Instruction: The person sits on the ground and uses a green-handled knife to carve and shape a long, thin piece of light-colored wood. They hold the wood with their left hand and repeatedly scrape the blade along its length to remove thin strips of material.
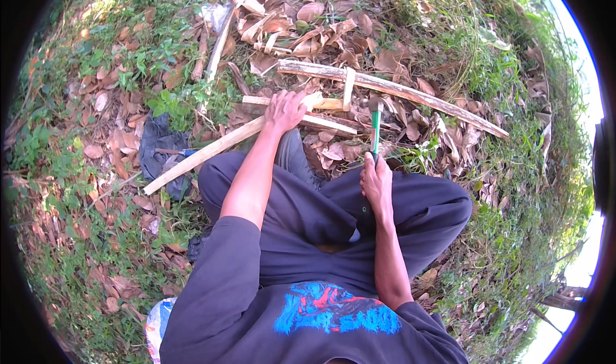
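My right hand (376,183) is wrapped round the green handle of a hammer (376,123), held upright in view with its metal head at the far end. My left hand (284,110) grips a pale wooden strip (205,155) near its far end; the strip slants down to the left past my knee. Under and beside that hand lie shorter wood pieces (330,123), partly covered by my fingers. A small upright-looking wood piece (349,88) stands between them and a long bark-edged stick (398,90). The hammer head is apart from the wood.
I sit cross-legged on ground with dry leaves and grass. A dark plastic bag (154,147) with a blue-handled tool (186,152) lies left of my knee. Another stick (218,46) and curled wood shavings (269,27) lie farther off. A whitish bag (157,325) is at lower left.
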{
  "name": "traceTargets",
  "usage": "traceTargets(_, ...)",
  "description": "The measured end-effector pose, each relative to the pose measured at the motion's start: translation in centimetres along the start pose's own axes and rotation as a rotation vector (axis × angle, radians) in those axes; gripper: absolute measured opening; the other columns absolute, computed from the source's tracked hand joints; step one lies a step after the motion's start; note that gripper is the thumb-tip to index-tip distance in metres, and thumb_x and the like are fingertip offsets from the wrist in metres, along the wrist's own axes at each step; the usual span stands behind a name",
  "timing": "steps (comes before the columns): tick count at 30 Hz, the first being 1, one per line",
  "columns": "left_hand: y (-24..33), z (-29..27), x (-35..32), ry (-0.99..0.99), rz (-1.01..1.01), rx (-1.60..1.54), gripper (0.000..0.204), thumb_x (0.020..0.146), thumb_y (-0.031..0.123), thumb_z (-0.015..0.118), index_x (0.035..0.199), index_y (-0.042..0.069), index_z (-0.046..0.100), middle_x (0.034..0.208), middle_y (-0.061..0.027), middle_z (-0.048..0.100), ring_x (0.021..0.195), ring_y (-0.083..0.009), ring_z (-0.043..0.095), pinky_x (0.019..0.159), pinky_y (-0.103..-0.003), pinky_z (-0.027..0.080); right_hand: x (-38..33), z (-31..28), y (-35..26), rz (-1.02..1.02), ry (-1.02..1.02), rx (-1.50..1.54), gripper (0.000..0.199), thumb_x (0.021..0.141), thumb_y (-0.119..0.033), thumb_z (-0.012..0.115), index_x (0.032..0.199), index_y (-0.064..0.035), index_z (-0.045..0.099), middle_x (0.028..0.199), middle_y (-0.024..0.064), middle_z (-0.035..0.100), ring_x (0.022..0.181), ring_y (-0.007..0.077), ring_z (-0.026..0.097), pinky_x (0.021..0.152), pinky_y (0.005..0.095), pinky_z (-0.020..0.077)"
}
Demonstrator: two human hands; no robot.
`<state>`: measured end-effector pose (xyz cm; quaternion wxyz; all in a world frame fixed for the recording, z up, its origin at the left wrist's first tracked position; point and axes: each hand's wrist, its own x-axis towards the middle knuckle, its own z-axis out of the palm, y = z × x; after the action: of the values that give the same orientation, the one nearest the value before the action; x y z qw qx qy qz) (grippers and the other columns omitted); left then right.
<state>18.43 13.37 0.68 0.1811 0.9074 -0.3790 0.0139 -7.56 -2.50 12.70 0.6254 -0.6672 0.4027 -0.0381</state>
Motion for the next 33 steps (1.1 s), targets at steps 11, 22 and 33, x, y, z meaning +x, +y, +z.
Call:
traceTargets(11, -0.3, 0.8, -0.7, 0.234, 0.038, -0.032, 0.031, 0.089, 0.028, 0.054, 0.11, 0.007, 0.063, 0.102, -0.0152, 0.068, 0.1, -0.0327, 0.064, 0.091, -0.047, 0.048, 4.1, 5.4, -1.5, -0.613, -0.052, -0.682, 0.026, 0.103, -0.025, 0.049, 0.1, 0.001, 0.047, 0.076, 0.0299, 0.058, 0.071, 0.0512, 0.053, 0.065, 0.0588, 0.0389)
traceTargets(22, -0.4, 1.1, -0.2, 0.172, 0.002, -0.049, 0.027, 0.091, 0.027, 0.05, 0.106, 0.007, 0.061, 0.103, -0.0152, 0.069, 0.1, -0.0336, 0.063, 0.092, -0.048, 0.047, 7.1, 6.3, 1.1, -0.427, -0.02, -0.732, 0.045, 0.104, -0.037, 0.043, 0.099, 0.0038, 0.061, 0.074, 0.0265, 0.062, 0.069, 0.0456, 0.06, 0.068, 0.0507, 0.0464)
traceTargets(33, 0.0, 0.1, -0.2, 0.035, -0.034, -0.099, 0.023, 0.09, 0.025, 0.051, 0.1, 0.007, 0.06, 0.1, -0.0136, 0.069, 0.098, -0.0335, 0.064, 0.09, -0.047, 0.048, 6.2, 4.9, -4.2, -0.306, 0.029, -0.667, 0.051, 0.104, -0.043, 0.042, 0.097, 0.0038, 0.061, 0.073, 0.0244, 0.063, 0.066, 0.0362, 0.064, 0.061, 0.0487, 0.0454)
